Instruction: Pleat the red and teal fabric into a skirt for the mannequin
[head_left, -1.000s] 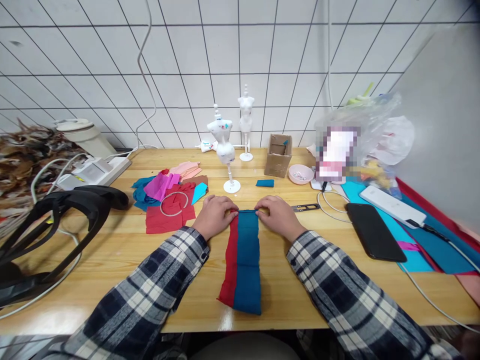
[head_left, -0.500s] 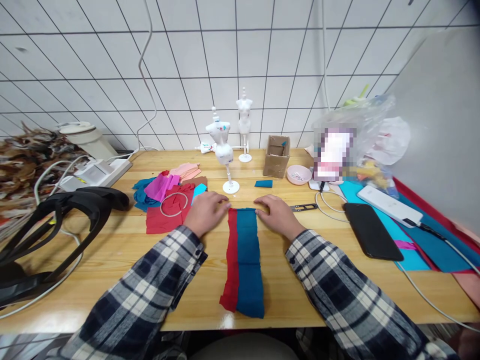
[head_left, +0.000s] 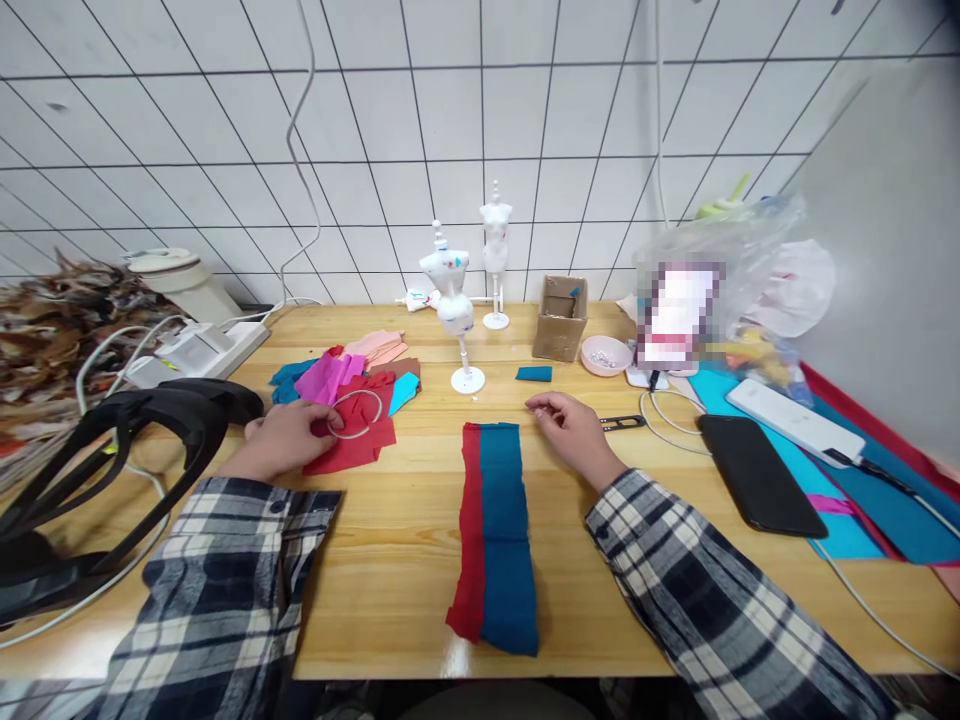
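My left hand (head_left: 289,438) is over the left part of a red cloth piece (head_left: 360,452), its fingers closed at the left edge of a thin metal ring (head_left: 379,405) that lies on the cloth. My right hand (head_left: 570,432) rests on the table with loosely bent fingers, holding nothing. Between my hands lies a long fabric strip, red (head_left: 471,520) along its left side and blue (head_left: 510,530) along its right. A small pair of thread snips (head_left: 624,422) is just right of my right hand. A short blue fabric piece (head_left: 534,374) lies beyond it.
White mini dress forms (head_left: 454,300) stand at the back, near a cardboard box (head_left: 560,335) and a pink bowl (head_left: 606,356) of small beads. At right lie a black phone (head_left: 761,475) and a white power bank (head_left: 795,418). A black headset-like frame (head_left: 202,400) sits at left.
My left hand has left the strip's top end and moved left to the metal ring on the red cloth. My right hand has shifted slightly away from the strip, which stays flat.
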